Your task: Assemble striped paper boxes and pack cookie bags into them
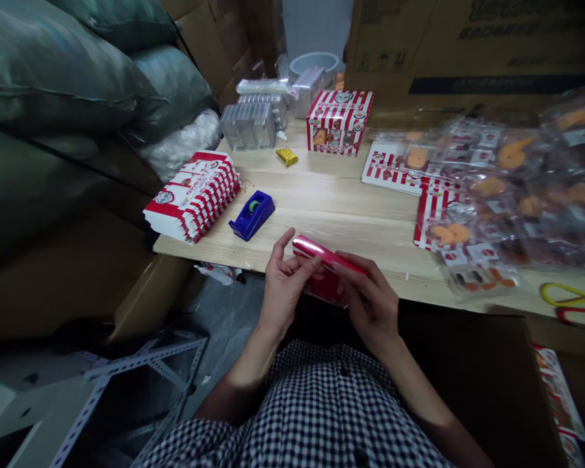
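Both of my hands hold a glossy red folded carton [325,286] just over the table's front edge. My left hand [287,276] grips its left end, with the thumb laid on top and the index finger raised. Around the right end my right hand [370,289] is closed, its fingers along the upper fold. The carton looks flat or partly folded; its underside is hidden. Ahead and to the left sits a blue tape dispenser [252,214] with a green roll. Beside that lies a stack of flat red-and-white striped cartons [192,195].
An assembled striped box [340,122] stands at the back near clear plastic trays [248,125] and a small yellow packet [286,156]. Bagged toy food pieces [511,156] pile up on the right, above scissors [572,302]. Large sacks [58,71] crowd the left.
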